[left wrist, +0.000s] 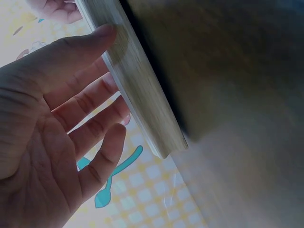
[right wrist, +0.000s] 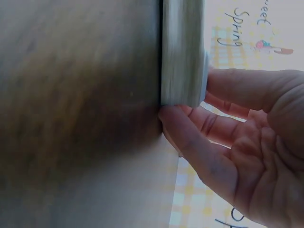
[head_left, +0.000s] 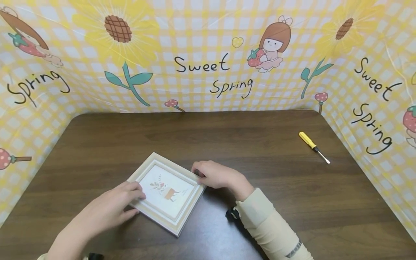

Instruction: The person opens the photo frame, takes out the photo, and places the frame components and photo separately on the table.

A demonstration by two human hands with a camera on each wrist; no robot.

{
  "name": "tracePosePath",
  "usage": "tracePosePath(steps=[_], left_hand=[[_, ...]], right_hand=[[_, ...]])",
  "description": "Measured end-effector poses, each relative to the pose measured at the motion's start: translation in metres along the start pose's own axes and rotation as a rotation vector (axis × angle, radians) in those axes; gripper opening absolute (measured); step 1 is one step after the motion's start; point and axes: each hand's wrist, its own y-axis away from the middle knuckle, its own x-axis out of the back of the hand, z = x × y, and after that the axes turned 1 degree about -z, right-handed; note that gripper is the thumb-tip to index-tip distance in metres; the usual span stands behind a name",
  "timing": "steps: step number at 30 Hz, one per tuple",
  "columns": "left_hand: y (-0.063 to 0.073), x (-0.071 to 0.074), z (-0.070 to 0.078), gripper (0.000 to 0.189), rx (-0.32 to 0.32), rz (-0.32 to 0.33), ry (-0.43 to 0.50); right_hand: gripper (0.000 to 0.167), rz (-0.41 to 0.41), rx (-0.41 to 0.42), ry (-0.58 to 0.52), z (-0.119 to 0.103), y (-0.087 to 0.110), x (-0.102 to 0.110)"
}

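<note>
A cream picture frame [head_left: 175,169] lies face up and turned at an angle on the table, in the head view. Inside its border is a pale print [head_left: 167,189] of a leafy plant and a small brown shape. My left hand [head_left: 108,206] grips the frame's left edge. The left wrist view shows the thumb [left wrist: 102,38] against the side of the moulding, with fingers over the front. At the frame's right corner, my right hand [head_left: 217,175] pinches the border. In the right wrist view, one fingertip [right wrist: 172,116] sits low at the corner, beside the tabletop.
A screwdriver [head_left: 312,146] with a yellow handle lies at the right back of the dark wooden table [head_left: 227,133]. Yellow checked cloth [head_left: 195,32] with flowers and lettering surrounds the back and sides. A black strap [head_left: 232,215] hangs near the right sleeve.
</note>
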Motion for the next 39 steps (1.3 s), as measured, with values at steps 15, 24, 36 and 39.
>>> tracePosePath(steps=[15, 24, 36, 39], left_hand=[[-0.037, 0.001, 0.005, 0.03, -0.069, 0.009, 0.024], [-0.06, -0.001, 0.011, 0.029, -0.088, -0.003, 0.058], [-0.087, -0.001, 0.018, 0.023, -0.153, -0.03, 0.029], [-0.094, -0.001, 0.02, 0.021, -0.185, -0.042, 0.02]], right_hand=[[0.016, 0.083, -0.082, -0.057, 0.018, 0.02, 0.005], [0.022, 0.042, -0.172, -0.127, 0.036, 0.034, 0.017], [0.023, 0.045, -0.223, -0.17, 0.047, 0.05, 0.024], [0.025, 0.054, -0.219, -0.172, 0.052, 0.055, 0.024]])
